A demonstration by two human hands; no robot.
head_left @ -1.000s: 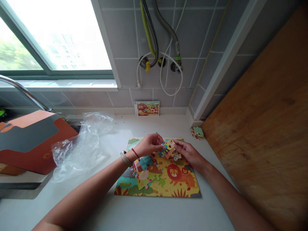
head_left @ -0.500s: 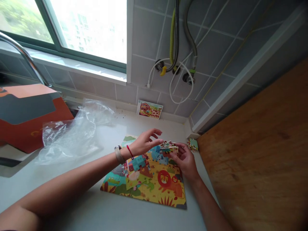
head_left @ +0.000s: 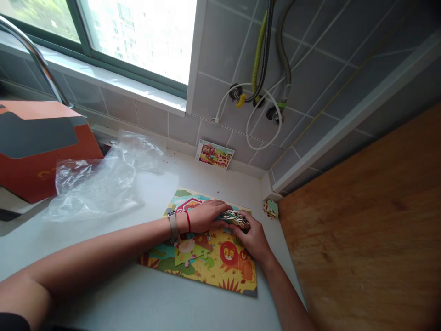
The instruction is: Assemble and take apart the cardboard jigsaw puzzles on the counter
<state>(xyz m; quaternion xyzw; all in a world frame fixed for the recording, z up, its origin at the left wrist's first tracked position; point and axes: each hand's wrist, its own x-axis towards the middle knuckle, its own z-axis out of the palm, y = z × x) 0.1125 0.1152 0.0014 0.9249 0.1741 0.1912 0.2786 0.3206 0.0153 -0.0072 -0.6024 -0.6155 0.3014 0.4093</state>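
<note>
The right hand (head_left: 253,234) is gripping a small stack (head_left: 236,218) of pieces, holding it low over the far edge of the puzzle (head_left: 206,264), which is lying flat on the table (head_left: 193,303). The left hand (head_left: 206,214) is resting palm down on the puzzle with its fingers loose against the stack's end, seemingly steadying it and pinning the board. A card (head_left: 214,154) is leaning on the wall, probably so its picture faces the person. A bag (head_left: 99,184) is lying off to the left, clear of both arms.
</note>
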